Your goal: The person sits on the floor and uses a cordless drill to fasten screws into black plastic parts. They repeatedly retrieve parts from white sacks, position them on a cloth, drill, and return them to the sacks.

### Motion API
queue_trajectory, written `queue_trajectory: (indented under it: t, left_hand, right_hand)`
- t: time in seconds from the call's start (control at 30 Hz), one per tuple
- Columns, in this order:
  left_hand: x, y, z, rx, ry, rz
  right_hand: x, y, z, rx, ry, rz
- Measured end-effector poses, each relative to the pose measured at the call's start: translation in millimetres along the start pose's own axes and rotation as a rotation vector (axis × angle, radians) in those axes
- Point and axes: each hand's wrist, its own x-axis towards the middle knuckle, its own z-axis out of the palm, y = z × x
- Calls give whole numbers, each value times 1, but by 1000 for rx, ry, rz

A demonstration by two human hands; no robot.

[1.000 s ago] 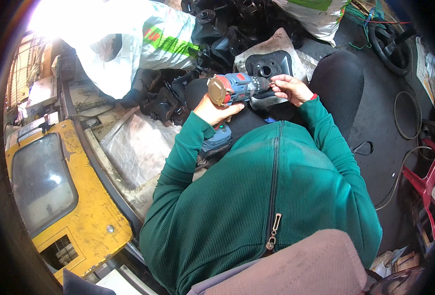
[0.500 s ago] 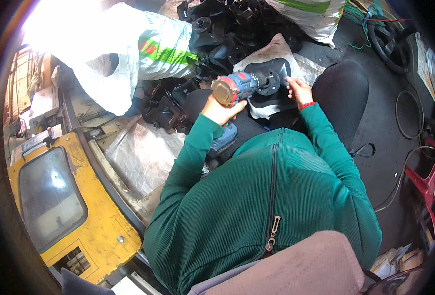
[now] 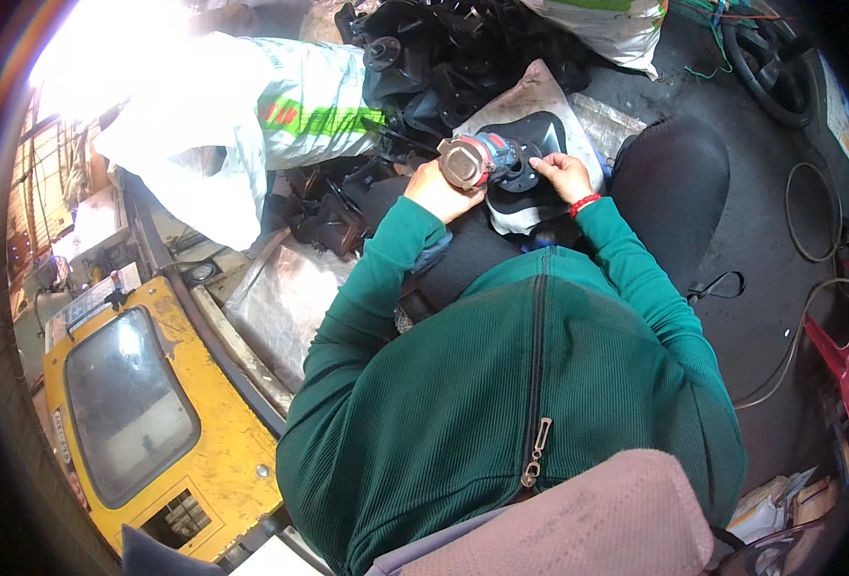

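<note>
My left hand [image 3: 443,195] is wrapped around a blue and red cordless drill [image 3: 466,163], held over my lap with its round back end turned up toward me. At the drill's front is a black round flanged piece [image 3: 520,180], partly hidden by the tool. My right hand [image 3: 565,180], with a red bracelet at the wrist, has its fingertips pinched at the edge of that piece; what lies between them is too small to make out. Underneath, a black moulded part [image 3: 511,202] rests on a whitish cloth [image 3: 578,144] between my knees.
Many black moulded parts [image 3: 443,77] are piled ahead, beside a white and green sack [image 3: 314,110]. Another sack [image 3: 626,38] stands at the far right. A yellow machine panel [image 3: 223,413] is close on my left. On the right floor lie a cable [image 3: 787,331] and a red frame [image 3: 839,360].
The drill has tipped so that its back end faces up more, and its front has come lower. My right hand has moved left, its fingertips now against the flanged piece.
</note>
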Motion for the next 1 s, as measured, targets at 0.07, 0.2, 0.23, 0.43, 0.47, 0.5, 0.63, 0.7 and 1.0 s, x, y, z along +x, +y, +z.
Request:
queue_trajectory:
  t: [0.07,0.2,0.23,0.43,0.47,0.5,0.63,0.7,1.0]
  left_hand:
    - [6,9,-5,57,-31,10]
    - [15,13,-10,90,-51,63]
    - [15,12,-9,86,-41,76]
    - [21,15,-6,9,-64,24]
    - [22,13,-4,-10,-53,27]
    - [23,13,-2,-31,-43,30]
    - [23,12,5,2,16,37]
    - [21,10,6,-45,-17,0]
    - [-39,-5,16,-162,156,51]
  right_hand:
    - [-1,-1,0,5,-9,17]
    - [-4,-8,-2,0,-37,31]
    - [-3,-5,-1,9,-53,35]
    - [-1,0,-2,49,-82,36]
    - [0,2,-2,56,-105,51]
    - [1,5,-3,45,-106,29]
    - [5,8,-5,30,-111,-28]
    - [5,5,-6,34,-124,-65]
    - [4,-6,-2,-14,-58,-56]
